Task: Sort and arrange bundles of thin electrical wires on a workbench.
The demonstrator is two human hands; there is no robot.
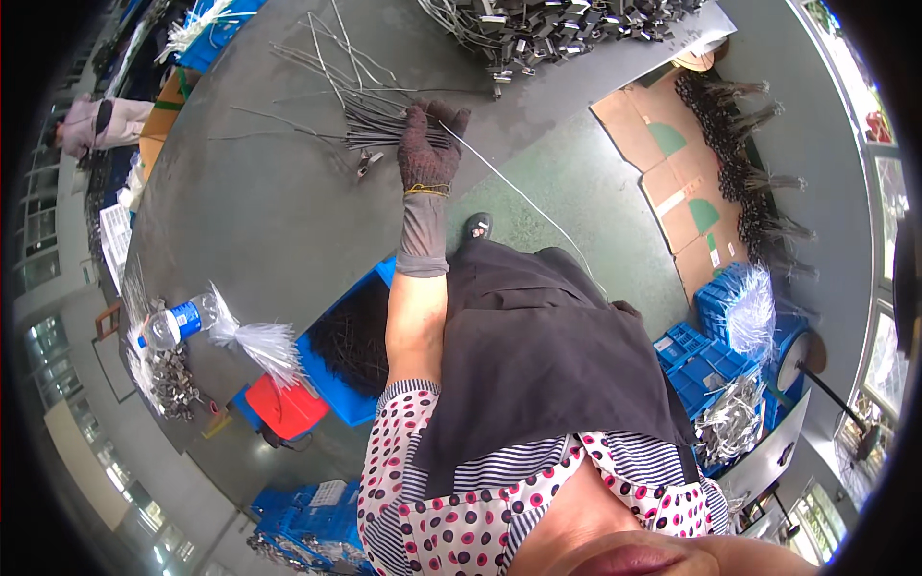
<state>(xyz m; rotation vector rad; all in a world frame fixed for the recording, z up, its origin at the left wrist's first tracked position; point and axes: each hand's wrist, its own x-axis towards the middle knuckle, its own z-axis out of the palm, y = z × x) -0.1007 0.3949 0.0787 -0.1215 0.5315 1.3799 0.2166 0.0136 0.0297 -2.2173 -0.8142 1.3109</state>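
My left hand (428, 149), in a dark knitted glove with a yellow band at the wrist, is closed round the end of a bundle of thin grey cables (373, 120) lying on the grey table. A thin white strand (523, 197) runs from beside its fingers down and to the right, toward my apron. A small metal-and-black piece (367, 165) lies just below the bundle. Of my right hand (627, 310) only a small dark patch, apparently its glove, shows at the apron's right edge. Its fingers are hidden.
A heap of cables with black and metal ends (567, 38) covers the table's far side. A blue crate (348, 336) and a red stool (286, 405) stand at left, near a plastic bottle (178, 322). Cardboard (677, 182) and blue crates (701, 360) line the right. Another person (106, 123) is far left.
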